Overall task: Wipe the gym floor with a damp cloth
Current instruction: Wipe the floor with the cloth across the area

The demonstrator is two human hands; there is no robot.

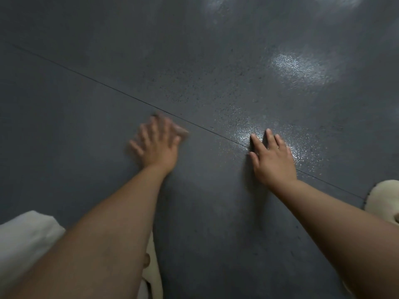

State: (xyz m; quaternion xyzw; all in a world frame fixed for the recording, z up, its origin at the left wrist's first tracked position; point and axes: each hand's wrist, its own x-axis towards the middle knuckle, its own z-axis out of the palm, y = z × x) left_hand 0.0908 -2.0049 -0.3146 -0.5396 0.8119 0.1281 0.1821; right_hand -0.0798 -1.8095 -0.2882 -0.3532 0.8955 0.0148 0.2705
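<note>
Kneeling low over the dark speckled gym floor (86,93), I see everything from the one head view, so I take it from there. At about six o'clock both my forearms reach forward, and a thin seam (108,87) in the floor runs from ten o'clock down toward four o'clock. My left hand (156,145) sits just left of centre, blurred, fingers spread and lying flat; under its fingertips, toward one o'clock of the hand, a pinkish-brown cloth (180,131) peeks out, pressed to the floor just beside the seam. I judge I hold it flat like this so the whole palm drives the cloth across the surface. My right hand (273,159) rests at about three o'clock of the left, well apart, sharp in the view, fingers straight and slightly splayed, palm down across the seam, holding nothing; I take it as my prop while I lean. Glossy wet-looking patches shine around and beyond it, toward one o'clock. Pale slippers (382,199) show at four and seven o'clock.
</note>
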